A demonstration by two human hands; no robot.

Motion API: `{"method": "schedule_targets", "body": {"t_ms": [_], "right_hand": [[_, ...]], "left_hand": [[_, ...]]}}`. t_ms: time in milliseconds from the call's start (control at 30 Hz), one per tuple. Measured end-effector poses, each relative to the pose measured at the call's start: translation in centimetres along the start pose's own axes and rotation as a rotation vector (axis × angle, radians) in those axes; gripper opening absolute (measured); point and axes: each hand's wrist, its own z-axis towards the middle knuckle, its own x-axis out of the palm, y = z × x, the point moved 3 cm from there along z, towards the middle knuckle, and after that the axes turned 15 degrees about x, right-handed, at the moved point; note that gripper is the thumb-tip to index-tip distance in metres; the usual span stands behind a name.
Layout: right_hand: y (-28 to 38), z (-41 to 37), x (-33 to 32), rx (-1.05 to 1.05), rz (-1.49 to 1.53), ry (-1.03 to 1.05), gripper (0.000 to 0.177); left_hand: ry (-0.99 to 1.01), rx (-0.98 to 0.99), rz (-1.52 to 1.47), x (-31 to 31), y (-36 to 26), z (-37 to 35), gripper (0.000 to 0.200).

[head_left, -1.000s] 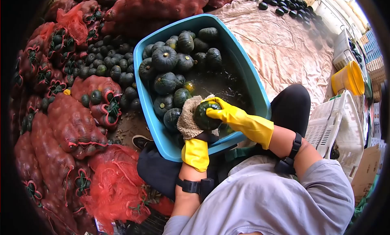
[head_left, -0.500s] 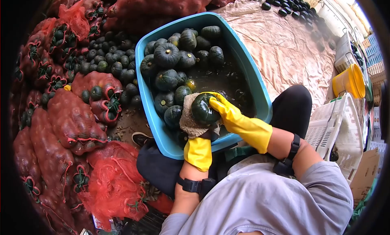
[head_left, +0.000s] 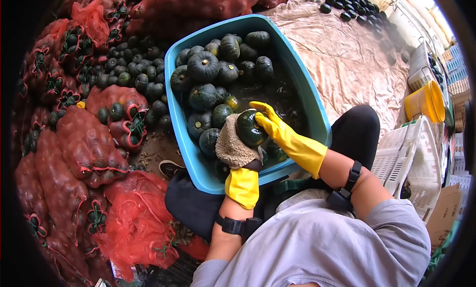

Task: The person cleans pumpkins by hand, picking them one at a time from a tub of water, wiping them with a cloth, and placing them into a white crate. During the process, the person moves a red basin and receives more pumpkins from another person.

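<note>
A wet, shiny dark green pumpkin (head_left: 251, 128) is held between my two hands over the near part of the blue tub (head_left: 325, 130). My right hand (head_left: 271, 126), in a long yellow rubber glove, grips its right side, with one finger raised off the top. A beige rough cloth (head_left: 235, 145) covers my left hand (head_left: 242, 188) and presses against the pumpkin's left side. Its fingers are hidden under the cloth; a yellow glove cuff shows below. Several dark green pumpkins (head_left: 203, 67) are heaped in the tub's left and far parts, beside dark water (head_left: 282, 98).
Red mesh sacks (head_left: 89, 143) of pumpkins crowd the left, near a loose pile of small pumpkins (head_left: 134, 68). A pale sheet (head_left: 342, 54) spreads on the right, with pumpkins (head_left: 352, 6) at its far end. White crates (head_left: 401, 158) and a yellow bucket (head_left: 425, 102) stand right.
My right hand's fingers have loosened and shifted slightly on the pumpkin, one now lifted. The pumpkin has turned a little, and the cloth now bunches more around its left side.
</note>
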Motion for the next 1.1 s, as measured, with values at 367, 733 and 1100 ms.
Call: {"method": "schedule_targets", "body": {"t_ms": [367, 733, 1100], "right_hand": [[-0.2, -4.3, 0.2, -0.203, -0.774, -0.495, 0.091], [-2.2, -3.7, -0.5, 0.770, 0.692, 0.615, 0.113], [2.1, -3.0, -3.9, 0.339, 0.989, 0.675, 0.107]], "left_hand": [[0.210, 0.165, 0.217, 2.3, 0.5, -0.9, 0.053], [0.240, 0.056, -0.389, 0.9, 2.6, -1.2, 0.032], [-0.079, -1.023, -1.568, 2.9, 5.1, -0.8, 0.052]]}}
